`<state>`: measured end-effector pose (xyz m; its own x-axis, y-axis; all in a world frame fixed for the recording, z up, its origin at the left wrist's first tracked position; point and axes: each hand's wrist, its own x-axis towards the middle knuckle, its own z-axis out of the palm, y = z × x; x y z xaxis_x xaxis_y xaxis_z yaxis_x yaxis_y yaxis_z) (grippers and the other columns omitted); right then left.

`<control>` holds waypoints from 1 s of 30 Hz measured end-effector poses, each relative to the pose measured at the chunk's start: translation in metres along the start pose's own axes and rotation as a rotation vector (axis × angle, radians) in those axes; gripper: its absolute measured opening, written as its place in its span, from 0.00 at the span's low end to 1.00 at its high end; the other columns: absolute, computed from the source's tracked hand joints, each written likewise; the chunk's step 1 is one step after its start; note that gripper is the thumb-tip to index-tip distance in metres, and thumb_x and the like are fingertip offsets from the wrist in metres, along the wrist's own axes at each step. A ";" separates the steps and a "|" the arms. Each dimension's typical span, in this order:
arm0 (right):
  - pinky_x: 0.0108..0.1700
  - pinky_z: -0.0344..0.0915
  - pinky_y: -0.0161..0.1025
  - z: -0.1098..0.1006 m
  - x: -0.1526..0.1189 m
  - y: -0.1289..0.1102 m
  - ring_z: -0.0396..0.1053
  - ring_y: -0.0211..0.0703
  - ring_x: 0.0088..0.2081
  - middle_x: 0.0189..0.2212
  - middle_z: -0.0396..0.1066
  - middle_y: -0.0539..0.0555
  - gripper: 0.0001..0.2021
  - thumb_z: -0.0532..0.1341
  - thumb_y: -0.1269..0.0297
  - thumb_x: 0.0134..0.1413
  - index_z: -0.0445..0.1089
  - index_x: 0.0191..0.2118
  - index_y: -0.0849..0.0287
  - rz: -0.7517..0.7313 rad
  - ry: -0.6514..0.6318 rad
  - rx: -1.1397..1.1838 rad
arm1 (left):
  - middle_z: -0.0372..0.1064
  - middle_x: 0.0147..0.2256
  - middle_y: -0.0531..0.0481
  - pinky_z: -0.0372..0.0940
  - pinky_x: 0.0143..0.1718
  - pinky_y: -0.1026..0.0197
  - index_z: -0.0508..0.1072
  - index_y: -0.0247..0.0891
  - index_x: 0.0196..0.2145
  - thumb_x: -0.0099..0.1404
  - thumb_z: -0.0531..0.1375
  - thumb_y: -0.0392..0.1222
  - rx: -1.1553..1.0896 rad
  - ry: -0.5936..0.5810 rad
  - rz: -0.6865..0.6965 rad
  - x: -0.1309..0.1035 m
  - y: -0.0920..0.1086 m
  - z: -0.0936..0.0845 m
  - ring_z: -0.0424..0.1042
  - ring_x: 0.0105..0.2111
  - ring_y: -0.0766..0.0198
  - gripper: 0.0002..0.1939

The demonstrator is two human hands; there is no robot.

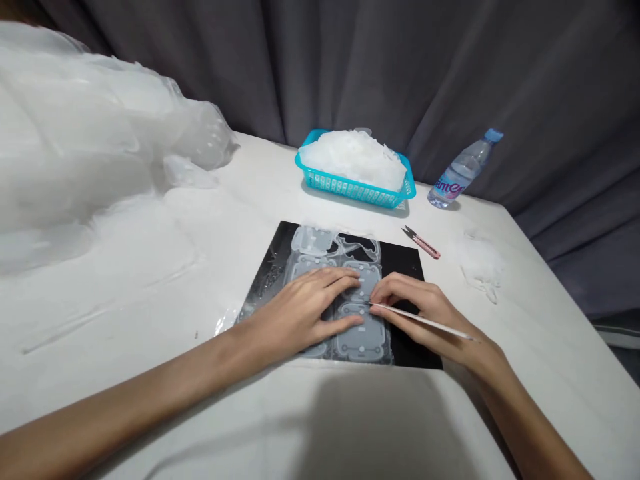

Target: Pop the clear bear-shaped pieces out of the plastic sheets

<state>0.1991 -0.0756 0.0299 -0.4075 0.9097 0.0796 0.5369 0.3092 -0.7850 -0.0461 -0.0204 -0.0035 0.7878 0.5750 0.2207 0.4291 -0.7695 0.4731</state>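
My left hand lies flat with fingers spread, pressing on a translucent, rubbery-looking moulded sheet. Rounded rectangular pieces are formed in the sheet, with cut-out openings at its far right corner. Between the thumb and fingers of my right hand is a slim white pen-like tool, its dark tip touching or just above the sheet between two pieces. What kind of tip it has is too small to make out. Under the sheet lies a black board.
Beyond the board stands a turquoise basket heaped with translucent white pieces. A water bottle and pink-handled thread snips are to the right, near a small pile of clear scraps. Large translucent bags fill the left, before a grey curtain.
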 end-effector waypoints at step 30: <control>0.42 0.71 0.41 0.004 0.000 -0.006 0.76 0.47 0.40 0.39 0.76 0.59 0.07 0.54 0.70 0.75 0.69 0.45 0.59 -0.200 -0.036 -0.452 | 0.77 0.47 0.43 0.65 0.54 0.48 0.78 0.36 0.52 0.79 0.56 0.48 0.209 0.064 0.109 -0.012 0.013 -0.002 0.76 0.47 0.51 0.16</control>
<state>0.1932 -0.0788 0.0321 -0.5561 0.8127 0.1742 0.7090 0.5732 -0.4108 -0.0511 -0.0367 0.0019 0.8078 0.4968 0.3172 0.4304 -0.8649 0.2585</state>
